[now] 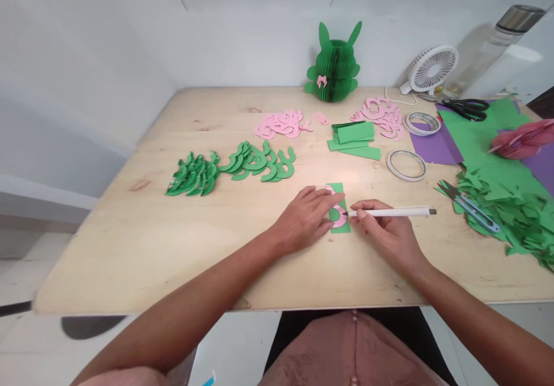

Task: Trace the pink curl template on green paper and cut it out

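Observation:
A small green paper strip [341, 226] lies near the front middle of the wooden table [142, 247] with a pink curved cutout [338, 218] on top of it. My left hand [305, 218] presses flat on the cutout and strip, fingers stretched out. My right hand [385, 233] grips a white pencil [396, 212] lying nearly level, its tip touching the pink cutout's right edge.
Green curved cutouts [234, 168] lie left of centre, pink cutouts [283, 124] and folded green strips [354, 139] farther back. Two tape rolls [405, 164], black scissors [467, 108], small snips [471, 208], green scraps [515, 216], a fan [431, 68] and a green paper figure [335, 66] crowd the right and back.

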Action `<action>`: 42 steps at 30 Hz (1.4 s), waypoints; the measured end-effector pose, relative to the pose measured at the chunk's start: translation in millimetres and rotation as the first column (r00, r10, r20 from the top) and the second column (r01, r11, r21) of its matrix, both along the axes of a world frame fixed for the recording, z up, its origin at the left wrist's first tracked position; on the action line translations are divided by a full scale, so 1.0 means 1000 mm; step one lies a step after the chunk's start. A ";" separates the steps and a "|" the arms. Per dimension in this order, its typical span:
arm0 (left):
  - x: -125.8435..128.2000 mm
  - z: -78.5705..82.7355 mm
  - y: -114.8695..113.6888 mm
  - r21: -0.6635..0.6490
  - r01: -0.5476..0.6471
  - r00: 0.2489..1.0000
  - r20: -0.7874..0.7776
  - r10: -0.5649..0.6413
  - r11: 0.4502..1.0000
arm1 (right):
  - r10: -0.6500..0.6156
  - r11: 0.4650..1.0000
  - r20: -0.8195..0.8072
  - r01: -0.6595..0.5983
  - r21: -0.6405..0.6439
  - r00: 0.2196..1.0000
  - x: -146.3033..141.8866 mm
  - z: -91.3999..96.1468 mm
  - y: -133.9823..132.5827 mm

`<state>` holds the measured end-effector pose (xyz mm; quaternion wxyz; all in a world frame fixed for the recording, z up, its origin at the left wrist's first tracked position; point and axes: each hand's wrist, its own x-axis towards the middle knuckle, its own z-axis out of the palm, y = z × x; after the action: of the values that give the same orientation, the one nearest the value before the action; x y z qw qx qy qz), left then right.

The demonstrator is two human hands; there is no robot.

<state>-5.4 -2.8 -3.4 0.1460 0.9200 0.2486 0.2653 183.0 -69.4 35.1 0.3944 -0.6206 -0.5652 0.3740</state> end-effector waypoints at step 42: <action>-0.001 0.004 0.000 -0.085 -0.004 1.000 0.010 0.005 0.996 | 0.118 0.991 0.038 -0.121 0.065 0.992 -0.001 -0.010 0.025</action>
<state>-6.3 -3.1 1.0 0.1858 0.9111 0.2609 0.2594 181.7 -44.4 25.5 0.3822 -0.5783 -0.6204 0.3669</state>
